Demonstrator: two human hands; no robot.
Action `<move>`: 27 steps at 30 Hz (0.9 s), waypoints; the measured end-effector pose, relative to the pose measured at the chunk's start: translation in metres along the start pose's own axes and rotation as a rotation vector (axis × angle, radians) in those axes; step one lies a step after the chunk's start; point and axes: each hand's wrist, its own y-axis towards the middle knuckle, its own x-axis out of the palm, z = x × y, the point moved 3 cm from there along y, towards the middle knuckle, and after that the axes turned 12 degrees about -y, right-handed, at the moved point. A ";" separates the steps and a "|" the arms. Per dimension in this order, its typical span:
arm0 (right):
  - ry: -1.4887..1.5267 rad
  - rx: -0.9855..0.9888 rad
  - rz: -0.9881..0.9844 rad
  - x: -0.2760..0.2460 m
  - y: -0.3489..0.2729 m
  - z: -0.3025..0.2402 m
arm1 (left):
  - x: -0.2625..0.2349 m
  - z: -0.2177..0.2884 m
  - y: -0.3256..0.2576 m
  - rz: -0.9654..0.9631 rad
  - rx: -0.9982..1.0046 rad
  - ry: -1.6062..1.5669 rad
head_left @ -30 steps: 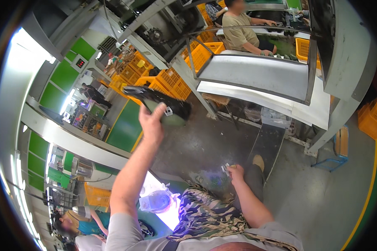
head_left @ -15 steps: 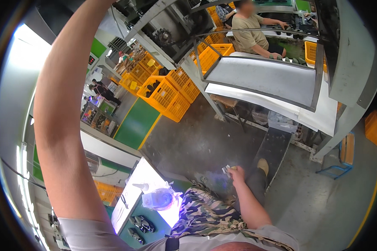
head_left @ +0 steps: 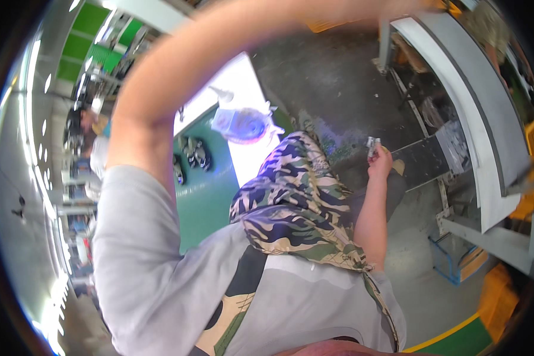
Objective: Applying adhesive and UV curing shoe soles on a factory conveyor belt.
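My right hand (head_left: 381, 163) is closed, pinching a small whitish-silver piece (head_left: 372, 142) between the fingers; its exact kind is too small to make out. It hangs low over the dark floor, beside my camouflage apron (head_left: 296, 196). My left arm is raised and bent across the top of the view. At the upper edge, near the metal frame, my left hand (head_left: 414, 7) is smeared by motion, so its fingers cannot be read.
On my left, a brightly lit white tabletop (head_left: 252, 77) bears a clear plastic tub (head_left: 238, 124) and a white nozzle bottle (head_left: 222, 94). Dark patterned shoes (head_left: 196, 153) lie on a green surface. A grey-topped frame (head_left: 457, 65) and a blue-legged stool (head_left: 457, 261) stand right.
The view has swung, showing more of my torso and the left side. My left arm now bends rightward across the top instead of reaching up. My right hand still holds the small piece.
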 end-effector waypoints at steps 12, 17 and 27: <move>-0.232 0.171 -0.100 0.019 -0.007 0.002 | -0.186 0.145 -0.810 0.246 -2.182 0.509; -0.339 0.142 -0.175 0.078 -0.025 -0.015 | -0.214 0.144 -0.864 0.588 -2.204 0.569; -0.571 0.021 -0.312 0.187 -0.075 -0.009 | -0.250 0.012 -0.831 0.348 -2.116 0.888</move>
